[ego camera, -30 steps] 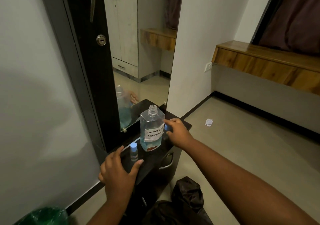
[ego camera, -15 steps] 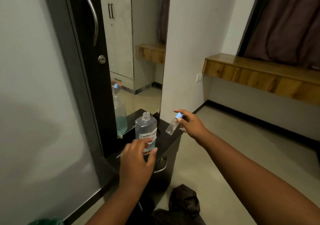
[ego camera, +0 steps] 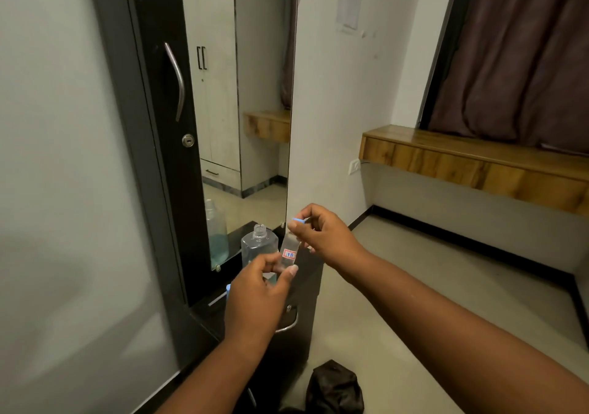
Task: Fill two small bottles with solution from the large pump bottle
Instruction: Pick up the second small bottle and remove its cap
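Note:
A small clear bottle (ego camera: 289,252) with a red-and-white label is held up in front of me. My left hand (ego camera: 255,305) grips its lower body. My right hand (ego camera: 322,235) pinches its blue cap (ego camera: 298,220) at the top. Just behind it the large clear bottle (ego camera: 258,246) stands on the black cabinet (ego camera: 306,286), its neck open with no pump on it and blue liquid low inside. The blue cap of a second small bottle (ego camera: 228,287) peeks out left of my left hand; the rest of that bottle is hidden.
A tall mirror (ego camera: 242,110) stands behind the cabinet, next to a dark door with a metal handle (ego camera: 177,82). A black bag (ego camera: 334,388) lies on the floor at the cabinet's foot. A wooden ledge (ego camera: 471,161) runs along the right wall under a curtain.
My right hand lifted the small bottle off the cabinet and brought it toward me. My left hand left the cabinet top and took hold of the bottle's body. The camera tilted up.

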